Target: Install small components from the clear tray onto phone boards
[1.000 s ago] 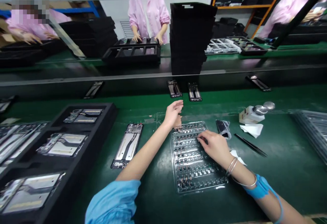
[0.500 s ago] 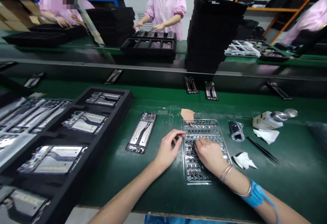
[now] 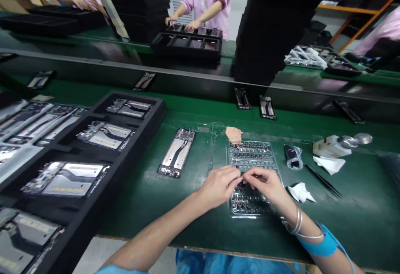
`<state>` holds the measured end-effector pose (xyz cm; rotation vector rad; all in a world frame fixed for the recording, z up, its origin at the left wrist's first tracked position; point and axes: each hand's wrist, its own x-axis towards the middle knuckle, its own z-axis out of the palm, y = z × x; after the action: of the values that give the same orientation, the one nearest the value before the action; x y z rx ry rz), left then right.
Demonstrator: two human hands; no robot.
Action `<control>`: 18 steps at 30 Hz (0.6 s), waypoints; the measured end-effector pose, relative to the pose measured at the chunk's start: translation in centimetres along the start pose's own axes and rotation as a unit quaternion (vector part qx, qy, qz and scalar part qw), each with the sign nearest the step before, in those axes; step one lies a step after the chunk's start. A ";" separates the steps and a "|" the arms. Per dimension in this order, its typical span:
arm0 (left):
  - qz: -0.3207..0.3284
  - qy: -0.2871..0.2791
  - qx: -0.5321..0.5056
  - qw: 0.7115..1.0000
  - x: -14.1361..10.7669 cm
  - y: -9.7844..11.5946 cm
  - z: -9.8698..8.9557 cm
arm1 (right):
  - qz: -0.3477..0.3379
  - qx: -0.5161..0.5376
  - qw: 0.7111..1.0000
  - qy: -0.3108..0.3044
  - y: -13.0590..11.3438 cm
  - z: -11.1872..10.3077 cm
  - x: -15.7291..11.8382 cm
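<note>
- Your left grip [image 3: 218, 186] and right grip [image 3: 265, 184] were close together over the lower half of the clear plastic blister tray [image 3: 228, 161], with the fingertips [image 3: 238, 178] pressed in toward each other. Honestly can't tell if they were pinching anything, since whatever sat between them was too small to make out.
- The tray lay flat on the green-matted desk [image 3: 200, 228], right in front of you, with your hands covering part of it.
- Its upper rows were loaded with small dark parts [image 3: 250, 153], so it looked like plenty was left in there. The rows under your hands were partly hidden, so no exact count from me.
- A phone mid-frame [image 3: 176, 152] lay on the desk to the left of the tray, apart from your hands, and looked to be waiting with nothing being done to it.
- Next to that, the black foam tray [image 3: 144, 120] had phone mid-frames sitting in its slots.
- On your right sat fine tweezers [image 3: 323, 181], two white wipes [image 3: 300, 193], a small black pouch [image 3: 293, 157] and a pump dispenser bottle [image 3: 331, 147], none of them touched.
- Across the conveyor belt [image 3: 200, 72], a co-worker in a pink smock [image 3: 206, 3] had both hands on another black tray [image 3: 187, 45].
</note>
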<state>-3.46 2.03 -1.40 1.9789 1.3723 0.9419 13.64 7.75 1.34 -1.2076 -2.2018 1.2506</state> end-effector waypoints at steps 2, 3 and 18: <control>-0.048 0.001 -0.079 0.996 0.1 0.3 -0.4 | 0.017 0.042 0.998 0.033 0.2 -0.2 -0.2; -0.067 -0.004 -0.109 0.992 0.2 0.4 -0.5 | 0.016 0.036 0.998 0.047 0.2 -0.2 -0.3; -0.121 -0.038 -0.126 0.984 -0.4 0.6 0.8 | -0.023 -0.029 0.999 0.028 -0.1 1.1 -2.3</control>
<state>-2.54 1.39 -1.51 1.6026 1.3429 0.8703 14.22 5.31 1.12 -1.1913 -2.2273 1.1286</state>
